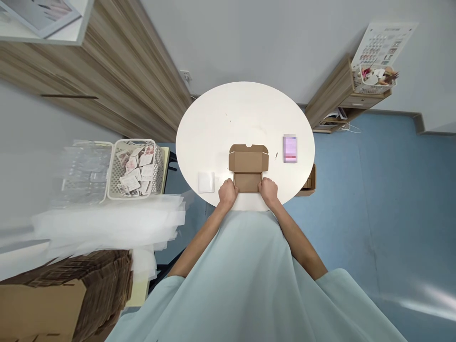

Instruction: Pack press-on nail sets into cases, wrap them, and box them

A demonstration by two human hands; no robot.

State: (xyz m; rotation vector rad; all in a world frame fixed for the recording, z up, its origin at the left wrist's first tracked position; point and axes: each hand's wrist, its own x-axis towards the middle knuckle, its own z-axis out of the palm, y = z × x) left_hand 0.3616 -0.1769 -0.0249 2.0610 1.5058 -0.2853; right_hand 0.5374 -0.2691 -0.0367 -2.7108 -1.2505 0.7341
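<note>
An open brown cardboard box (248, 182) lies on the round white table (213, 118), its lid folded back away from me. My left hand (228, 192) grips the left side wall, fingers curled over the edge. On the opposite wall, my right hand (268, 191) is closed in the same way. The inside of the box shows bare cardboard. To the left of my left hand lies a small white square packet (206, 182). Farther to the right on the table is a purple and pink item (290, 149), blurred out.
Left of the table stand a white basket of cards (135, 168), clear plastic packs (87, 171), a pile of white sleeves (110, 223) and stacked flat cardboard boxes (103, 289). A cardboard carton (311, 183) sits under the table's right edge. A wooden cabinet (331, 95) stands back right.
</note>
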